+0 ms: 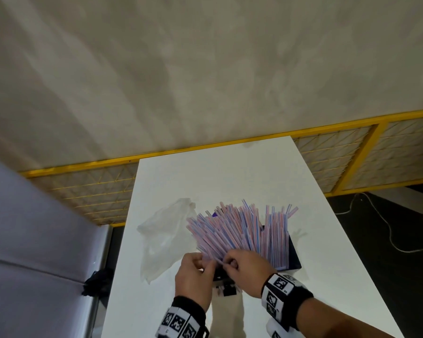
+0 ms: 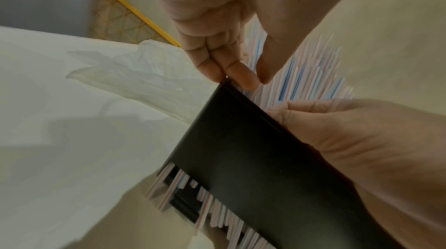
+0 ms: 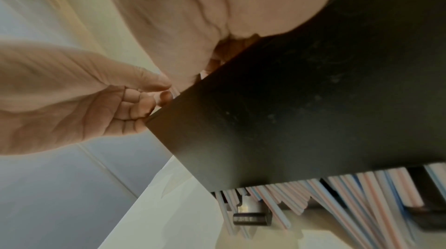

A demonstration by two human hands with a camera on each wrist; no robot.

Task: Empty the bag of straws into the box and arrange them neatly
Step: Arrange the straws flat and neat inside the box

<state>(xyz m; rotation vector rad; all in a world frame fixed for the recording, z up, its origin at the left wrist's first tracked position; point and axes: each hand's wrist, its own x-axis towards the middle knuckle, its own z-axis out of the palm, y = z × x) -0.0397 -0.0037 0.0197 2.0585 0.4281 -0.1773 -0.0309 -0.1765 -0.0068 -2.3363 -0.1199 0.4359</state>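
Note:
A black box [image 1: 293, 254] lies on the white table [image 1: 327, 252], filled with striped pink and blue straws [image 1: 242, 230] that fan out past its far end. The empty clear bag [image 1: 164, 237] lies crumpled to its left. Both hands meet at the box's near end. My left hand [image 1: 211, 263] pinches straw ends at the near left corner, thumb against fingers [image 2: 241, 73]. My right hand [image 1: 227, 264] curls over the near ends beside it, its fingertips hidden among the straws. In the wrist views the box wall [image 3: 301, 100] fills the middle, with straw ends [image 3: 362, 196] poking out beneath it.
A yellow mesh fence [image 1: 340, 157] runs behind the table. A grey partition [image 1: 34, 228] stands at the left with a black cloth [image 1: 97, 282] by the table edge. A cable [image 1: 386, 230] trails on the dark floor at the right. A small metal clasp [image 3: 251, 215] sits under the box.

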